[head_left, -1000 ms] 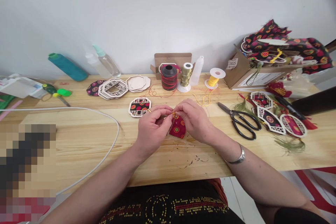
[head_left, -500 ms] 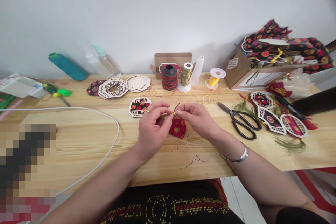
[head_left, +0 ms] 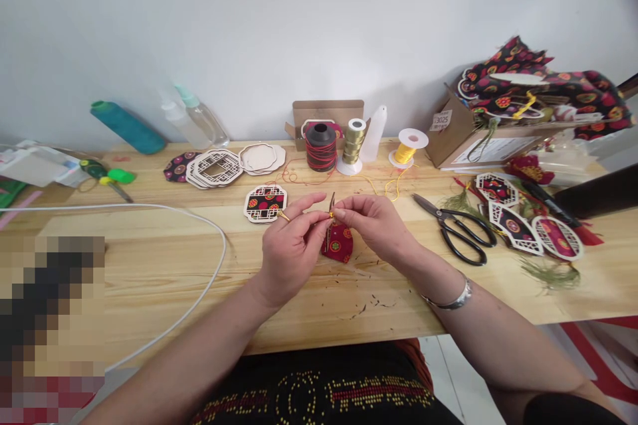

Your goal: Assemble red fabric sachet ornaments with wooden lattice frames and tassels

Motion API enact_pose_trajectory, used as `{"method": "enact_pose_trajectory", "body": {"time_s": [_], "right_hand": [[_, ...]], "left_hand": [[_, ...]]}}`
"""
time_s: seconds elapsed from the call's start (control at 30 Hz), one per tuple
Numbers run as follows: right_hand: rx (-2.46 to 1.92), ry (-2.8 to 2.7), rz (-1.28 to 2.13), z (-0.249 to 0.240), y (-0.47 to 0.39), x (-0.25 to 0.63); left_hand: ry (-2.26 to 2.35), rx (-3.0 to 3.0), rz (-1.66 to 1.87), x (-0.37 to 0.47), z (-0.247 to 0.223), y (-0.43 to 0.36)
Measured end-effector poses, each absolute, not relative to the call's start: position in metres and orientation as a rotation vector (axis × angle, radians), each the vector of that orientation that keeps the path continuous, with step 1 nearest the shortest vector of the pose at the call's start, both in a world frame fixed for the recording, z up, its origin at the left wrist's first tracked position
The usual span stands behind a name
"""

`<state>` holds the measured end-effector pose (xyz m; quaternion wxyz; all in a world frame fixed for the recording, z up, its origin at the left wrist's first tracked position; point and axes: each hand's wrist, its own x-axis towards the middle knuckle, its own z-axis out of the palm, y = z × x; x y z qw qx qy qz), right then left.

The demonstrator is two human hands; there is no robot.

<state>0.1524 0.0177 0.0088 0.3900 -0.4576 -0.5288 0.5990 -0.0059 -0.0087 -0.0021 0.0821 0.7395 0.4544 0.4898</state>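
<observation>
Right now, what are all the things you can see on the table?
Table: one, light wood.
Fabric pouch: one, red patterned, between the hands.
Cutout tile: one, white over dark cloth, behind left hand.
Tile stack: several, white, back left.
Thread spools: red-black, gold, yellow, back middle.
Scissors: one, black, right.
Finished ornaments: several, far right.
Cardboard box: one, brown, full of patterned cloth.
Bottles: two, clear, back left.
Teal spool: one, lying down.
Cable: one, white.
Left hand: pinches cord.
Right hand: pinches cord at pouch top.
</observation>
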Motion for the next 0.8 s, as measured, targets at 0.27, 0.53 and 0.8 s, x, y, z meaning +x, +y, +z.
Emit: {"method": "enact_pose_trajectory", "body": {"time_s": [0.27,0.53,0.8], "right_hand": [[-1.182,-1.38,1.445,0.0101,0.0167,0.1517],[-1.218,-1.379,1.41,0.0111,0.0168,0.1516],[-1.237,-1.396,1.398,0.0125,0.0161,0.1527]], "left_hand": [[1.405,2.18,1.482,-0.0036,-0.003,-0.0097],[1.419,2.208,1.509,-0.0032,-0.0035,-0.01],[1.43,2.179,1.481,-0.004,-0.0037,-0.0116]]}}
